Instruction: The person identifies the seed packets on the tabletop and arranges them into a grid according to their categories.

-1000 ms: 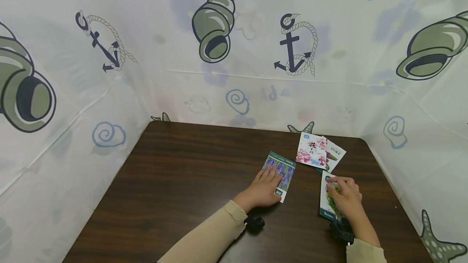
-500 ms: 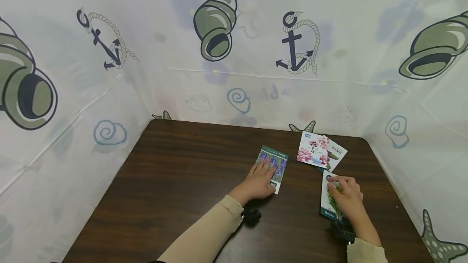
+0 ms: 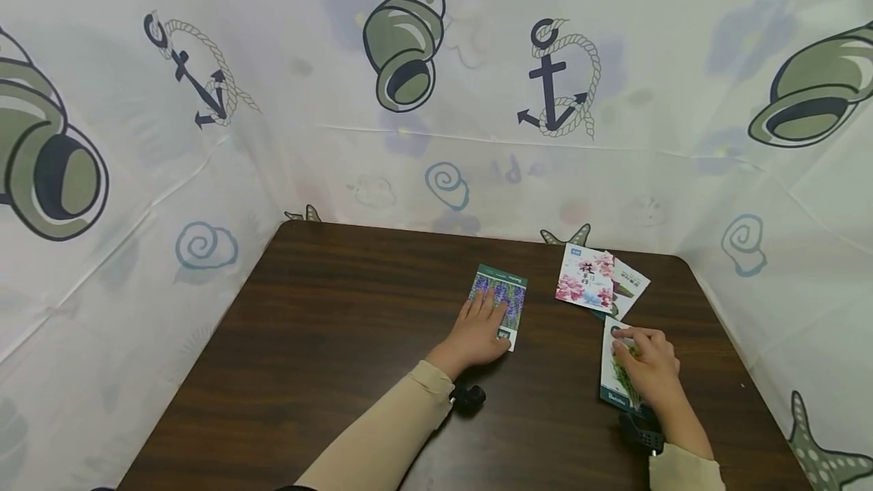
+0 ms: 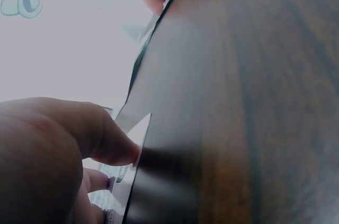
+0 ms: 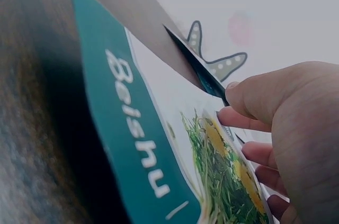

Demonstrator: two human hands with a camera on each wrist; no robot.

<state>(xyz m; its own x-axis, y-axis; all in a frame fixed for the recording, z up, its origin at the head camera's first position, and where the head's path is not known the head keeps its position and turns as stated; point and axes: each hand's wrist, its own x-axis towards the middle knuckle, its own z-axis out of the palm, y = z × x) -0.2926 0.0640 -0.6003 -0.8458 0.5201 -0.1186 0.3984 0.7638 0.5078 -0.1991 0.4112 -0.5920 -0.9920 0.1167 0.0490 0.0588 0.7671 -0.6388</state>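
Note:
My left hand [image 3: 477, 330] lies flat with fingers spread on a seed packet [image 3: 513, 298] with purple flowers and a green top band. In the left wrist view its thumb [image 4: 119, 147] presses near the packet's edge. My right hand [image 3: 651, 370] rests over a white and green seed packet [image 3: 617, 394] showing leafy greens, marked "Beishu" in the right wrist view. Its fingers are loosely bent, the thumb [image 5: 251, 94] near the packet's far edge. Behind it, a packet with pink blossoms [image 3: 583, 279] partly covers another white packet [image 3: 630, 286].
The brown wooden table [image 3: 327, 339] extends left of the packets. A patterned white curtain [image 3: 477, 82] with shells and anchors surrounds its back and sides. A black wrist camera [image 3: 468, 400] sits by the left cuff, another black device [image 3: 641, 430] by the right wrist.
My left hand has slid the purple-flower packet left and away from me, farther from the other packets. The right hand and its packet stay in place; the head view has shifted slightly.

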